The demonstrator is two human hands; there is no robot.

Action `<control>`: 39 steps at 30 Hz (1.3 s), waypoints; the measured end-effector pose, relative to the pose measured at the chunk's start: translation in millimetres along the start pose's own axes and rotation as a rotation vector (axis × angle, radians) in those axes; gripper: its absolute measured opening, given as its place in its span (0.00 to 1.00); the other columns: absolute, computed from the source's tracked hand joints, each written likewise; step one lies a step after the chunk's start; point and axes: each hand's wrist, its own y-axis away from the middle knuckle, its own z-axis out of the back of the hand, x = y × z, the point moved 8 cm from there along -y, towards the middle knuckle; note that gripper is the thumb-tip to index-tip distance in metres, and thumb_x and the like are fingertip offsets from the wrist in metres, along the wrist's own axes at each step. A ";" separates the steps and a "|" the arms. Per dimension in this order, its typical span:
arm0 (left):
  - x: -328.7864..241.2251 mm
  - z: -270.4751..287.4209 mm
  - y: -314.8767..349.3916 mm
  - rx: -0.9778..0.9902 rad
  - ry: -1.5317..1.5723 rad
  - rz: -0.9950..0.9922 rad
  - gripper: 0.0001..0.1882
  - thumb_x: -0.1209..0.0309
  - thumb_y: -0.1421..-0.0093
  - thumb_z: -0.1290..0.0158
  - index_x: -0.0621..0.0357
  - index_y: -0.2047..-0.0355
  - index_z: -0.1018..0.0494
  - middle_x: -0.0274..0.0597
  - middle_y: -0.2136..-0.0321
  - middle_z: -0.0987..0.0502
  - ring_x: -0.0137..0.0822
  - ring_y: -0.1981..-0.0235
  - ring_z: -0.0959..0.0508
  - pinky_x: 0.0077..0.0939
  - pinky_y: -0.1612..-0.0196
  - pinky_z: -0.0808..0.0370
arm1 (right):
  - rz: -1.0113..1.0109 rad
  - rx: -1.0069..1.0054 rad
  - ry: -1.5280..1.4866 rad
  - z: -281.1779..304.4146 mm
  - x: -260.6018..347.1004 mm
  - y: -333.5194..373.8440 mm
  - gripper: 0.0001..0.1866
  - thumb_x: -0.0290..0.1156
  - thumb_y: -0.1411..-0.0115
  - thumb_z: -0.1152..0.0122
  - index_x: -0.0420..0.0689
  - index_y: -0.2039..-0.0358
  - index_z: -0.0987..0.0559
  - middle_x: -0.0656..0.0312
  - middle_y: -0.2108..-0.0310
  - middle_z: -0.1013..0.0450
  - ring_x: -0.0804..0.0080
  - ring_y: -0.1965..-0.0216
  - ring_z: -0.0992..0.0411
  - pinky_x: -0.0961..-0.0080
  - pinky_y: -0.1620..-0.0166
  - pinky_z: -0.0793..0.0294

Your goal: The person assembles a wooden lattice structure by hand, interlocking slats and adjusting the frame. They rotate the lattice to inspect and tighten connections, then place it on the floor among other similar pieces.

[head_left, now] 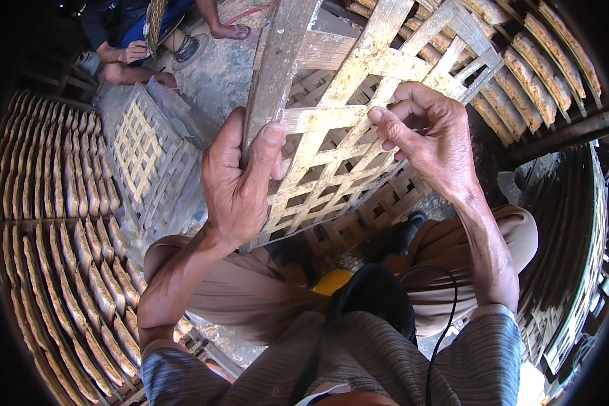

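Upright and tilted in front of me is a woven bamboo lattice tray [321, 118], with pale crossed strips and a flat wooden bar [277, 68] along its left side. My left hand [237, 186] is closed around the lower part of that bar, thumb in front and fingers partly hidden behind. On the right, my right hand [436, 139] is closed at the lattice, its thumb against a strip and its other fingers curled. Whether anything small sits in that pinch I cannot make out. Beneath this tray more lattice [369, 210] shows.
Racks with rows of orange-brown-edged slabs stand at the left [81, 271] and upper right [528, 74]. Lattice trays are stacked [139, 149] on the left. A person [135, 51] sits at the upper left, holding a lattice edge. Several trays lean at the right [561, 271].
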 end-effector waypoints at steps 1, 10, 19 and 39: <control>-0.5 -0.8 0.9 0.003 -0.012 0.004 0.12 0.65 0.25 0.51 0.62 0.58 0.27 0.32 0.71 0.28 0.19 0.75 0.31 0.18 0.70 0.32 | 0.007 0.014 0.012 -1.2 0.2 -0.1 0.10 0.30 0.37 0.30 0.41 0.71 0.22 0.65 0.79 0.21 0.85 0.78 0.26 0.83 0.74 0.27; -0.4 -13.8 10.0 0.046 -0.073 -0.014 0.11 0.66 0.25 0.52 0.62 0.56 0.27 0.31 0.73 0.29 0.18 0.75 0.32 0.17 0.70 0.33 | -0.072 -0.071 0.043 -6.2 -20.2 5.3 0.12 0.30 0.43 0.34 0.40 0.78 0.26 0.63 0.82 0.24 0.81 0.78 0.28 0.75 0.73 0.29; 3.5 -21.0 16.4 0.021 -0.074 0.014 0.10 0.68 0.26 0.50 0.63 0.53 0.27 0.29 0.74 0.29 0.18 0.75 0.33 0.16 0.71 0.34 | 0.092 -0.225 0.271 -6.7 -8.7 9.4 0.12 0.30 0.48 0.37 0.39 0.80 0.30 0.63 0.89 0.35 0.74 0.85 0.34 0.70 0.79 0.31; 0.3 -20.7 13.2 0.040 -0.064 -0.012 0.11 0.68 0.26 0.50 0.63 0.53 0.27 0.29 0.75 0.30 0.18 0.77 0.33 0.17 0.73 0.35 | 0.155 -0.142 0.288 -9.0 -6.8 5.8 0.10 0.24 0.48 0.38 0.40 0.80 0.30 0.58 0.87 0.27 0.80 0.83 0.29 0.73 0.74 0.26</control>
